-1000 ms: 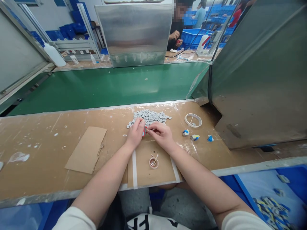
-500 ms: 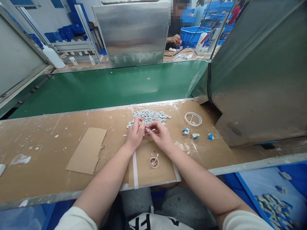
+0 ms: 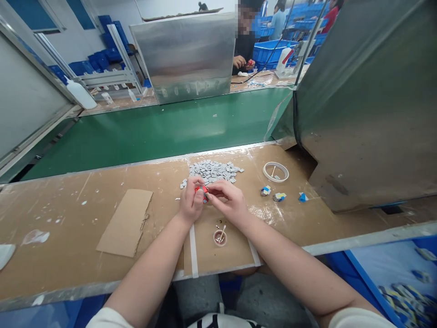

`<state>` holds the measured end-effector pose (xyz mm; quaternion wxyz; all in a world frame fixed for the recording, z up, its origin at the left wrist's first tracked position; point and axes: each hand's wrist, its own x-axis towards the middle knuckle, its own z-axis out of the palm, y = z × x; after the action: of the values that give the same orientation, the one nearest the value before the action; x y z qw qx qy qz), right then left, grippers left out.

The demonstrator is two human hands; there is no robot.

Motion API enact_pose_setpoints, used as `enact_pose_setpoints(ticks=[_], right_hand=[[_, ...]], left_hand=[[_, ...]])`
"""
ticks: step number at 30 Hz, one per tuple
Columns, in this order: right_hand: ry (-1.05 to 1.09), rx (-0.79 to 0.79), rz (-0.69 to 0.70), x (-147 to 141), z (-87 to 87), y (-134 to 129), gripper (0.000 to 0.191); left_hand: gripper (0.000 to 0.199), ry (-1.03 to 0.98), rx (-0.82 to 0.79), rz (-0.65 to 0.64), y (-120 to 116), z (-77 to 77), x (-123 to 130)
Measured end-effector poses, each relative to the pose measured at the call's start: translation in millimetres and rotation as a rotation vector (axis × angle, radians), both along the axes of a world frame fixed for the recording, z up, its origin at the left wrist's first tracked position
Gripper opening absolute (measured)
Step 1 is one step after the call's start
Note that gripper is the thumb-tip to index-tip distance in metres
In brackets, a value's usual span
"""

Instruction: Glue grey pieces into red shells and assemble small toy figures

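My left hand (image 3: 191, 202) is closed around a small red part (image 3: 201, 190) with a grey area on it, its thumb pressed on the near side. My right hand (image 3: 230, 199) meets the part's right edge with thumb and forefinger pinched together; any small piece between those fingertips is hidden. Just beyond both hands lies a pile of small flat grey pieces (image 3: 215, 171). A small round cup (image 3: 220, 238) stands nearer to me, with a cotton swab (image 3: 223, 231) leaning in it. Tiny bits lie beside the cup.
On the right are a tape ring (image 3: 276, 172), two small blue-yellow-grey pieces (image 3: 279, 197) and a blue scrap (image 3: 302, 197). A cardboard sheet (image 3: 125, 223) lies left. A green belt (image 3: 164, 134) runs beyond the table; a co-worker's hands (image 3: 244, 63) hold something red. A metal panel (image 3: 368, 114) rises right.
My view has tilted slightly upward. My left thumb has come down onto the red part, and more of that part shows now. My right fingers remain at its right edge.
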<state>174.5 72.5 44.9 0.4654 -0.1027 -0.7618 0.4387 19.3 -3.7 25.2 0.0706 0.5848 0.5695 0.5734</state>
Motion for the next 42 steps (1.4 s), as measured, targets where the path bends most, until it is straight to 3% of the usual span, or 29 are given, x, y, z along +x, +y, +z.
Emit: enact_pose_setpoints(ticks=[7,15,24,35,38,42], right_hand=[[0.040,-0.046,0.020,1,1.2,-6,0.005],[0.069,0.002,0.040,1,4.0,-5,0.004],[0.026,0.004,0.047,3,4.0,-3,0.001],[0.030,0.002,0.073,5,8.1,-6,0.003],[0.023,-0.027,0.073,4,5.8,-6,0.005],[-0.023,-0.066,0.071,3,1.2,-2,0.011]], left_hand=[[0.032,0.047,0.105,-0.005,-2,-2.0,-2],[0.031,0.244,0.175,0.028,-7,5.1,-4],[0.030,0.018,0.101,-0.021,-4,-6.9,6],[0.025,0.286,0.227,0.031,-8,13.3,0],[0.025,0.203,0.197,0.019,-8,7.3,3],[0.036,-0.135,0.086,-0.036,-4,-0.8,12]])
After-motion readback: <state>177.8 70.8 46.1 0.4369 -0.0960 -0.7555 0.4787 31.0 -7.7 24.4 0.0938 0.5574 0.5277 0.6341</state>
